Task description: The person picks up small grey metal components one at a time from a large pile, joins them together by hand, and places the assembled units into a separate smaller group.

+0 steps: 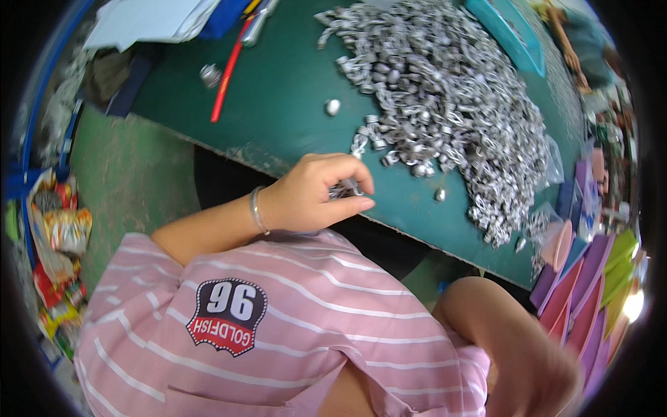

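Note:
My left hand, a bracelet on its wrist, is at the table's near edge with its fingers curled. Some small silver looped pieces show between thumb and fingers; their exact kind is hard to make out. Beyond it lies a large pile of silver looped pieces, with ribbed caps among them. A few shiny rounded silver pieces lie apart from the pile. At the lower right my right hand is smeared by motion, beside my body and away from the table, its fingers unreadable.
The green tabletop carries a red stick, a silver coil-like piece and papers. A teal tray borders the pile. Purple and red bins stand at right; another person's arm shows far right.

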The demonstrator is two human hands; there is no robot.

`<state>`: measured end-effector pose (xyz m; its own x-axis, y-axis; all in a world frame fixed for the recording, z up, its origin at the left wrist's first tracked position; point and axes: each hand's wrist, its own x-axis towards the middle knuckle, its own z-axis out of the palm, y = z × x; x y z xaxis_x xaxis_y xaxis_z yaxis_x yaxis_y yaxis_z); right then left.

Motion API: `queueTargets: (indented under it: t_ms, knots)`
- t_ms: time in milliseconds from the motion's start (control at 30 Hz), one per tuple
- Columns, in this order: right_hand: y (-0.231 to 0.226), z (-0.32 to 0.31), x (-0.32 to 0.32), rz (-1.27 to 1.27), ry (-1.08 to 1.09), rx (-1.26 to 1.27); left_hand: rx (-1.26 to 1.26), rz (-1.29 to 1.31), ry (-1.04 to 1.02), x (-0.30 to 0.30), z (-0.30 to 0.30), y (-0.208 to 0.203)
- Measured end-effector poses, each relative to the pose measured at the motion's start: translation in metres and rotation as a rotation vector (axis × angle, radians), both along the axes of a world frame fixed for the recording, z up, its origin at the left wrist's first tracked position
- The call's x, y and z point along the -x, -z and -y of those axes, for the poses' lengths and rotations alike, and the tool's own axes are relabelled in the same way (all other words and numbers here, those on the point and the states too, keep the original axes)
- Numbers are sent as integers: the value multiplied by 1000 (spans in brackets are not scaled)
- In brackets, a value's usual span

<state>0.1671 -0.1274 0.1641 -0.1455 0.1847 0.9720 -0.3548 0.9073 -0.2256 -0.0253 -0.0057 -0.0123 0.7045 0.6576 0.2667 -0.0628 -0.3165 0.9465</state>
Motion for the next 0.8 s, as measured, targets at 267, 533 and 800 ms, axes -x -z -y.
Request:
queueTargets:
  t_ms: [267, 533, 800]
  knots:
    - [162, -52, -10, 755, 1513, 757, 142, -18, 8, -2, -1, -1]
    - [160, -41, -20, 400, 1294, 998, 157, 19, 45, -3, 2, 3]
    - [167, -35, -20, -434, 325, 1185, 253, 10, 25, -4, 3, 0]
